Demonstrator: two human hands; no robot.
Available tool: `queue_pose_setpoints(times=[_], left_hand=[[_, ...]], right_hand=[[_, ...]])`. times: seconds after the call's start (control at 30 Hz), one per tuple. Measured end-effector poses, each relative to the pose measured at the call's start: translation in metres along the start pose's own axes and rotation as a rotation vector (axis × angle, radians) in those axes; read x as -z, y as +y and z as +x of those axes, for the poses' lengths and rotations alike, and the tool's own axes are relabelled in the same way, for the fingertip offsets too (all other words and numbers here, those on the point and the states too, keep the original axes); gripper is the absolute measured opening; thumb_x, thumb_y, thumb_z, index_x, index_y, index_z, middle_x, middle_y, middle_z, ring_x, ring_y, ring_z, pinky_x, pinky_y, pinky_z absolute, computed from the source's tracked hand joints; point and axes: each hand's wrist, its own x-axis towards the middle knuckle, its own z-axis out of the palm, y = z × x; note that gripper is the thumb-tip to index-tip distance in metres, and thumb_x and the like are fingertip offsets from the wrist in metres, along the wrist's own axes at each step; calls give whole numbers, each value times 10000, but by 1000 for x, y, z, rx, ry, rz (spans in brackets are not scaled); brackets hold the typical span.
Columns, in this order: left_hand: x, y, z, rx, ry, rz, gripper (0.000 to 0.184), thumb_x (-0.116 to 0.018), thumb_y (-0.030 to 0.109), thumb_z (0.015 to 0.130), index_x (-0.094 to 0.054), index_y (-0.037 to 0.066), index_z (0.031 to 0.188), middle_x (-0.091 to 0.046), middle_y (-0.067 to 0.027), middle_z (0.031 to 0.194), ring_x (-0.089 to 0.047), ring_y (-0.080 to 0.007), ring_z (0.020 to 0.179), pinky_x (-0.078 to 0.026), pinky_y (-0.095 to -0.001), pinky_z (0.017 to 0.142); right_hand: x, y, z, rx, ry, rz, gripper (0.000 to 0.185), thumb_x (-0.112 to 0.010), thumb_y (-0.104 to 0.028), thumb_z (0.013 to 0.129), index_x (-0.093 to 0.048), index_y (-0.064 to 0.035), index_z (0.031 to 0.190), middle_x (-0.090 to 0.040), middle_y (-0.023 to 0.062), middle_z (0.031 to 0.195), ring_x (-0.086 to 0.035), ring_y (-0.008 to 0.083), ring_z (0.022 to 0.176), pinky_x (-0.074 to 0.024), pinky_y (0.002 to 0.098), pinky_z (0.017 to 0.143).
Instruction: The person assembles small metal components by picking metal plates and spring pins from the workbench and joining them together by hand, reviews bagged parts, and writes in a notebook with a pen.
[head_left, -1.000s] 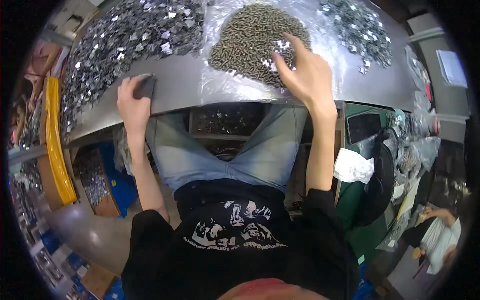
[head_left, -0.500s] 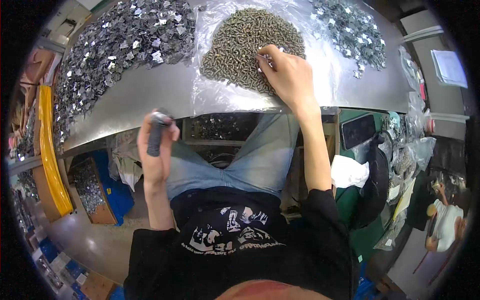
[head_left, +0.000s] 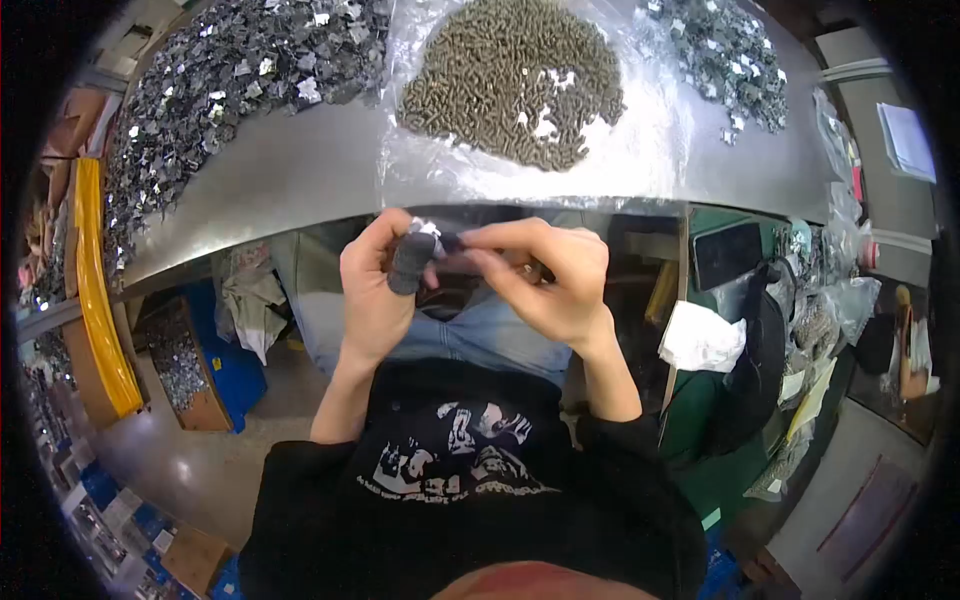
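Observation:
My left hand (head_left: 375, 285) is closed in a pinch over my lap, below the table edge. At its fingertips is a small shiny metal piece (head_left: 428, 230), beside a dark grey sleeve-like wrap (head_left: 411, 262) that seems to cover one finger. My right hand (head_left: 550, 275) meets it from the right, thumb and forefinger pinched close to the metal piece. Blur hides what lies between those right fingertips. Ahead of both hands, a heap of small brass-coloured screws (head_left: 480, 90) rests on a clear plastic sheet (head_left: 650, 150).
Small flat metal pieces (head_left: 250, 85) form a big heap at the table's left, and a smaller heap of metal pieces (head_left: 725, 65) sits right. A phone (head_left: 728, 255), white tissue (head_left: 702, 338) and black bag (head_left: 750, 370) lie at my right. A blue bin (head_left: 230, 370) stands lower left.
My right hand has come back from the screw heap to my left hand, uncovering a gap in the heap. My left hand has moved right and slightly up, towards the middle.

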Motion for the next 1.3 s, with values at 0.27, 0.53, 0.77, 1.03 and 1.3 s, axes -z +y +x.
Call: queue_pose_setpoints(times=[0.27,0.53,0.77,1.03,1.3], left_hand=[[-8,6,-24,22,13,-75,71,-610,29,1015,-608,-5,953,-673,-30,876,-628,-62,720,-529,-218,652],[-10,11,-26,-131,-78,-136,76,-666,28,979,-622,-17,937,-649,-49,870,-577,-65,715,-461,-208,628],[-6,13,-28,-132,-161,-124,104,-709,43,948,-627,-10,910,-626,-60,862,-566,-89,727,-435,-235,616],[-2,13,-29,-262,-297,38,172,-730,109,923,-601,4,877,-601,-106,839,-553,-199,684,-424,-308,607],[0,21,-28,-225,-392,99,175,-705,86,910,-574,9,822,-582,-113,818,-542,-231,670,-416,-329,596]], right_hand=[[-9,2,-15,140,0,-184,267,-798,-45,798,-775,-59,1063,-640,40,660,-625,178,542,-476,311,494],[-4,-16,-14,98,67,-11,207,-815,-1,769,-780,-43,969,-694,38,681,-566,99,482,-402,241,451],[-4,-14,-19,66,12,150,220,-826,26,732,-782,-23,942,-699,33,672,-504,53,463,-370,212,458],[12,-16,-21,-93,-196,311,193,-852,22,722,-753,-36,876,-538,-35,536,-447,29,445,-299,227,458],[11,-12,-30,-58,-143,270,278,-833,-54,819,-623,-8,995,-576,19,640,-505,95,503,-341,258,484]])
